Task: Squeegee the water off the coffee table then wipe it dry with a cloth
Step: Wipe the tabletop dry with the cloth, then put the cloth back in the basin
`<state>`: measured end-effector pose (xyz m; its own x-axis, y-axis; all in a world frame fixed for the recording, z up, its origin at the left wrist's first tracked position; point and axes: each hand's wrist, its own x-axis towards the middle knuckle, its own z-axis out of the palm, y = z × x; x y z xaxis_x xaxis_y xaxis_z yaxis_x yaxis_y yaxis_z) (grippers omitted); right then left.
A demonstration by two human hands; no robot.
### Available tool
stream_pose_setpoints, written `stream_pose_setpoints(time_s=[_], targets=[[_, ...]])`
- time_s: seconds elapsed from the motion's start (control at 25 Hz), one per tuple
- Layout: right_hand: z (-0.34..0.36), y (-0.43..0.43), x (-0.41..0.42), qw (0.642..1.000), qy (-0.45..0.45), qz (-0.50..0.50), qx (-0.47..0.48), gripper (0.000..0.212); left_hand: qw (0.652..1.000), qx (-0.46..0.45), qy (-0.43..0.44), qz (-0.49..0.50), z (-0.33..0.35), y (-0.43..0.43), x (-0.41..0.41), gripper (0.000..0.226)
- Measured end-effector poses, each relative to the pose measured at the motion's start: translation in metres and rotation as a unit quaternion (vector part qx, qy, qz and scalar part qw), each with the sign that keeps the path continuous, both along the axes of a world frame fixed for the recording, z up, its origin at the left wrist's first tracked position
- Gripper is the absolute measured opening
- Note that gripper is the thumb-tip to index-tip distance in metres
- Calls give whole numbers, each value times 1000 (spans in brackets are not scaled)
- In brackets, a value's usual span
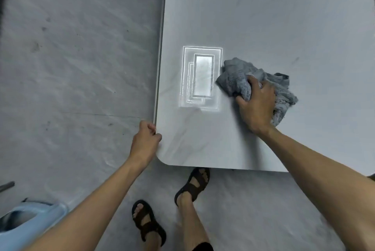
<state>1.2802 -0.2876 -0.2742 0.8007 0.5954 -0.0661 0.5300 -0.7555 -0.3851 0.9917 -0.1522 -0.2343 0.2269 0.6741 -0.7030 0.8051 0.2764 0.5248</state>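
- Floor (71,47): grey marbled slab, along the left and near sides.
- Worktop (263,17): pale coffee table top filling the upper right, rounded near-left corner by the person's sandalled feet. Most of it runs forward and right of the cloth.
- Cloth (233,80): grey towel, bunched, flat on the worktop's near-left part, just right of a bright rectangular light reflection (200,78). One lobe sticks out forward-left of the hand; the rest trails out on the hand's right.
- Blue plastic thing (26,224): on the floor bottom-left, cut off by the frame; can't tell what it is.
- Right hand (256,104): on top of the cloth, fingers curled into it, thumb clamped on the near-left side, pressing it down. The cloth is directly under it, so no reach is needed.
- Left hand (145,141): well apart from the cloth, at the worktop's left edge by the corner, fingers curled round the edge. Looks like bracing.
- Step: no squeegee in view, so probably the drying stage. Can't make out water on the surface.
- Next stroke is the right hand's; bare worktop lies left toward the reflection and far forward-right.
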Motion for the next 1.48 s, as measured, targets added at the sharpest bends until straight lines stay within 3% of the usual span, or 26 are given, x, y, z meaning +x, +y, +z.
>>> stream_pose_setpoints(time_s=[0.04,0.12,0.24,0.32,0.44,0.52,0.6,0.72,0.84,1.0,1.16,1.24,1.32,1.4,1.48], targets=[[1,17,-23,996,0,-87,-5,56,1000,-13,-4,9,0,0,-10,17],[7,42,-79,992,5,-123,2,56,999,-28,-14,29,-1,-1,-33,17],[14,45,-179,998,36,49,-27,58,998,-33,-16,58,2,2,-69,16],[20,37,-245,980,45,184,-65,59,997,-33,-5,74,6,4,-96,16],[29,30,-315,954,121,260,-88,54,996,-40,4,79,17,3,-139,13],[44,36,-343,945,247,207,-55,47,996,-65,26,49,29,3,-175,16],[65,43,-362,928,368,52,13,36,994,-105,32,-18,47,6,-210,24],[121,60,-406,850,498,-143,95,31,990,-113,-39,-81,109,9,-266,30],[191,90,-460,808,544,-183,133,33,984,28,17,-174,179,14,-313,55],[285,129,-517,761,605,-190,140,31,948,238,91,-192,265,24,-375,46],[352,133,-542,776,630,10,10,16,904,336,135,-230,350,37,-442,31],[371,126,-556,797,589,127,-41,25,880,351,174,-269,388,39,-464,27],[388,123,-580,833,512,209,-22,39,870,351,208,-278,423,35,-487,19],[401,128,-610,858,376,351,-14,49,876,333,231,-261,452,28,-515,16],[412,140,-644,813,233,533,-21,55,897,302,233,-225,475,19,-552,23]])
